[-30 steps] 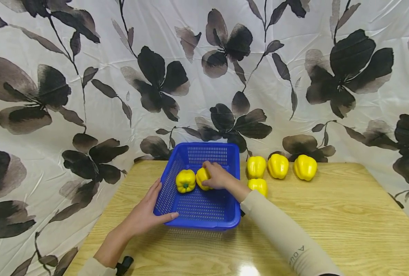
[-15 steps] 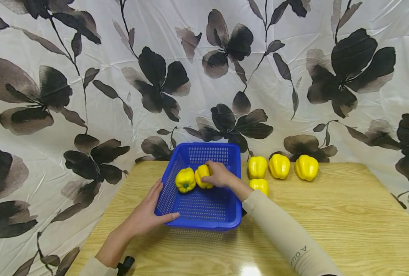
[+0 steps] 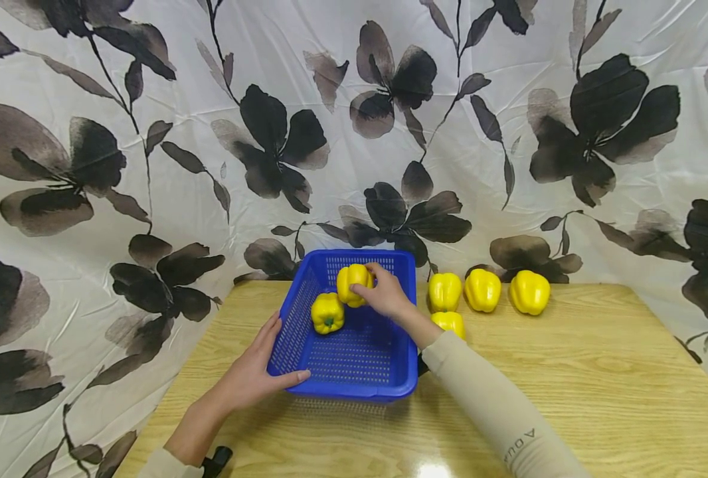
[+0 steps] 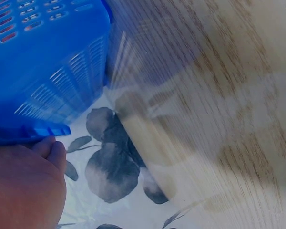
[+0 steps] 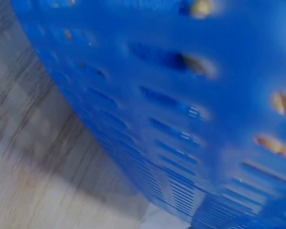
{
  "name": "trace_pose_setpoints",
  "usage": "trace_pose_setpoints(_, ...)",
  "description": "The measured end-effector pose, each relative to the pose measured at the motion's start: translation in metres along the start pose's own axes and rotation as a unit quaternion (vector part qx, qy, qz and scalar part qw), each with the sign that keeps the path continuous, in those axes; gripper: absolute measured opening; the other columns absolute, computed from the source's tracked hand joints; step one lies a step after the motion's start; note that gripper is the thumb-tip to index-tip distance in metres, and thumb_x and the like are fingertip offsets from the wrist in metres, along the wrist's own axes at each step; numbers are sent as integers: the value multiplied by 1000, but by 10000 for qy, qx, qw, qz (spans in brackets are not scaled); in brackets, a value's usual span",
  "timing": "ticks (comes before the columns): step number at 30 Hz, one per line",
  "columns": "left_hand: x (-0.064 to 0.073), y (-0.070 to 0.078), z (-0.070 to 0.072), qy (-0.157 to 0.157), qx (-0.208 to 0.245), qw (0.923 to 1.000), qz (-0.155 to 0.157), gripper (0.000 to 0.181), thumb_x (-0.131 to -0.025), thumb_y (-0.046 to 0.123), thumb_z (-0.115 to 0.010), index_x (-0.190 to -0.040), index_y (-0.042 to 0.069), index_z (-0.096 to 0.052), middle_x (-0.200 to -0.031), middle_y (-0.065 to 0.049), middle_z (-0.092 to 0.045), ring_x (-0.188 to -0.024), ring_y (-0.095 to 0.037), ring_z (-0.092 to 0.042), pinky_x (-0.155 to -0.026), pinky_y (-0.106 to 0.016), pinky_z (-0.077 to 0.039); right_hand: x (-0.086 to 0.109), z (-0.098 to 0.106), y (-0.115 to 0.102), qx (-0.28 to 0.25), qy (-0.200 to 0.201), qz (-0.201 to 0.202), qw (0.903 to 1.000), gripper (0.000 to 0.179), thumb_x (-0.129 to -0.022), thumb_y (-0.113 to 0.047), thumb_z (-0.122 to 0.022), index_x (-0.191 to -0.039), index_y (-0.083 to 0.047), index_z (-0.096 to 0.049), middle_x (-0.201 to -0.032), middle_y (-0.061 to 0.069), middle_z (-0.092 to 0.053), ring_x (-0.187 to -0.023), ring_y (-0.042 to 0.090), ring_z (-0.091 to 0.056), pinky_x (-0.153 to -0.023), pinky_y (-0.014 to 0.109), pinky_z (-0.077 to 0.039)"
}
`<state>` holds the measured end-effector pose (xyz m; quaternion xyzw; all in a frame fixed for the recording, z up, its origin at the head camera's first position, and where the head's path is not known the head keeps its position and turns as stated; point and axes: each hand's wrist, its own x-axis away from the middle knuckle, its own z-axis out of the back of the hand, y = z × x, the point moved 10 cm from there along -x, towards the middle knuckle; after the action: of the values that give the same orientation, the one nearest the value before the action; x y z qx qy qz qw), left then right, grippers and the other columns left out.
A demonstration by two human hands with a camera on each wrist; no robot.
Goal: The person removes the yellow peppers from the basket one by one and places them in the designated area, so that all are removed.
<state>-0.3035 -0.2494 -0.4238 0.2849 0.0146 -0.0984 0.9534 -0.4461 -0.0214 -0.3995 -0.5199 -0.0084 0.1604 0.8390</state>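
Note:
In the head view, a blue plastic basket with slotted walls stands on the table. My right hand reaches over its right side and holds a yellow bell pepper between thumb and fingers, raised above the basket floor. Lower in the basket sits another yellow bell pepper, green stem end facing me. My left hand rests at the near left corner, fingers straight along the left side, thumb stretched over the front rim. The left wrist view shows left fingers at the rim. Blue wall fills most of the right wrist view.
Right of the basket, several yellow bell peppers stand on the wooden table, one partly behind the right sleeve. A white cloth with dark flowers hangs behind the table.
My right hand has lifted its bell pepper up and away from the basket floor. The other pepper inside has shifted slightly right. My left hand stays at the basket's corner.

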Motion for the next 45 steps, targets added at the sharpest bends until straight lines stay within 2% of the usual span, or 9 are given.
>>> trace_pose_setpoints(4, -1, 1, 0, -7, -16, 10000, -3, 120, -81, 62, -77, -165, 8, -11, -172, -9, -4, -153, -44, -22, -114, -70, -28, 0, 7, 1, -573, 188, -86, 9981, 60, -98, -25, -71, -148, -3, -48, -141, 20, -56, -114, 32, -62, -81, 35, -60)
trace_pose_setpoints(9, -2, 5, 0, -18, 4, 10000, -79, 120, -81, 63, -77, -165, 9, -12, -172, -9, -5, -152, -44, -24, -113, -70, -29, 0, 13, 4, -1163, 311, -129, 9926, 59, -98, -25, -71, -148, -5, -47, -144, 20, -53, -111, 31, -65, -80, 34, -61)
trace_pose_setpoints(13, -3, 6, 0, -48, 7, 9999, -139, 120, -81, 64, -77, -165, 9, -12, -172, -9, -5, -151, -45, -25, -113, -70, -31, 4, 19, 3, -1607, 259, -112, 9866, 59, -98, -24, -72, -148, -6, -47, -144, 19, -52, -111, 31, -67, -83, 37, -61)
trace_pose_setpoints(17, -3, 6, 2, -39, 29, 9999, -161, 121, -81, 65, -76, -165, 8, -11, -172, -9, -5, -151, -45, -25, -113, -70, -31, 11, 29, -7, -1839, 138, -18, 9828, 59, -96, -22, -73, -148, -7, -48, -144, 19, -52, -111, 32, -67, -84, 38, -61)
trace_pose_setpoints(21, -4, 4, 3, -25, 25, 9999, -149, 121, -81, 65, -76, -165, 8, -11, -172, -10, -4, -151, -45, -24, -113, -70, -30, 19, 39, -15, -1879, 21, 49, 9822, 61, -94, -22, -75, -147, -8, -49, -144, 19, -52, -111, 32, -67, -83, 35, -60)
trace_pose_setpoints(25, -4, 1, 3, -63, 17, 9999, -85, 120, -82, 64, -76, -165, 8, -9, -172, -11, -3, -152, -45, -22, -113, -70, -29, 26, 47, -16, -1833, -103, -17, 9830, 63, -94, -23, -75, -148, -8, -48, -146, 19, -50, -115, 34, -66, -88, 39, -59)
trace_pose_setpoints(30, -3, 0, 3, -50, -12, 10000, -68, 121, -82, 66, -75, -165, 8, -9, -172, -11, -4, -152, -45, -22, -113, -70, -30, 36, 56, -7, -1793, -205, -265, 9832, 65, -93, -22, -76, -150, -11, -46, -149, 17, -47, -122, 37, -63, -94, 45, -58)
trace_pose_setpoints(45, -1, 1, 0, 35, -52, 9999, -148, 121, -81, 66, -75, -164, 4, -13, -172, -13, -6, -151, -46, -23, -113, -70, -29, 62, 88, 11, -1292, -258, -427, 9904, 66, -94, -24, -74, -151, -10, -44, -155, 19, -40, -131, 39, -57, -95, 46, -57)
